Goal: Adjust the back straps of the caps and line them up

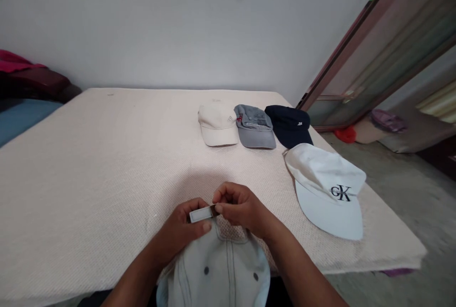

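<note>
A pale cap (221, 274) with dark stitching and dark eyelets is at the table's front edge, its back opening turned away from me. My left hand (187, 224) is closed on the left end of its adjustment strap (201, 214), thumb on top. The fingers of my right hand (242, 205) pinch the strap beside a small brownish buckle (213, 210). My right fingertips partly hide the buckle. The cap's brim is out of view.
On the table (107, 179) lie a cream cap (217, 124), a grey cap (254, 126), a navy cap (289, 124) and a white cap with black letters (327, 188). A wall (178, 27) rises behind; a door (377, 51) stands at right.
</note>
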Motion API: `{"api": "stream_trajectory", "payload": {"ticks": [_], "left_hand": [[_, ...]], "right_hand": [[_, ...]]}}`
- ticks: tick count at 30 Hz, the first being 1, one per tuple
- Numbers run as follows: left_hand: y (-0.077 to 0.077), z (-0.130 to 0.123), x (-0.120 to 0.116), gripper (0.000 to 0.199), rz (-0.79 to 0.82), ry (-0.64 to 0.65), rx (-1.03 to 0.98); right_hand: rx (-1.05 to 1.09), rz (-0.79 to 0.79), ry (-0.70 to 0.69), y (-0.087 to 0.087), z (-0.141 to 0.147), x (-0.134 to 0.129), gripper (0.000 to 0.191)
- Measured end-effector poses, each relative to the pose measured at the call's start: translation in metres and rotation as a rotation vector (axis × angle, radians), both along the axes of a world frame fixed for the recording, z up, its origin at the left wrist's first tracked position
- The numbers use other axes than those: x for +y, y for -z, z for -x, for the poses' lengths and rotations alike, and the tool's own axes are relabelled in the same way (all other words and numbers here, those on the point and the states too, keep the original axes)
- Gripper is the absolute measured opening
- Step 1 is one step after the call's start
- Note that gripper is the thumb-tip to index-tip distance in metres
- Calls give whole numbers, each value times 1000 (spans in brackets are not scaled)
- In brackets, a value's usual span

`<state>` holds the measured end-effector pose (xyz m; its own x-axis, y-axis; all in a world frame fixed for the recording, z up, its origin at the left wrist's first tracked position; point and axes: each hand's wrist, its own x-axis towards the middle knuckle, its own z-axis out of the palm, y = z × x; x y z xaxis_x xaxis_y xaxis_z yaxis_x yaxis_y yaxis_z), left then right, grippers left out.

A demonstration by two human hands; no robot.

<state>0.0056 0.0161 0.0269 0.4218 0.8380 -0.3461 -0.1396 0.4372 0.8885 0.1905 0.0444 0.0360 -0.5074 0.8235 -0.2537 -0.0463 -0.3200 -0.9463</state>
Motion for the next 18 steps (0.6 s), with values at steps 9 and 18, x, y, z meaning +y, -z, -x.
{"api": "stream_trajectory", "payload": {"ticks": [9, 18], "left_hand": [[1, -3, -3, 24, 66, -58, 26], [2, 0, -4, 21, 53, 9, -7]], "right_hand": [[71, 30, -28, 1, 1, -2, 17], [67, 50, -61, 2, 5, -4, 15]]}}
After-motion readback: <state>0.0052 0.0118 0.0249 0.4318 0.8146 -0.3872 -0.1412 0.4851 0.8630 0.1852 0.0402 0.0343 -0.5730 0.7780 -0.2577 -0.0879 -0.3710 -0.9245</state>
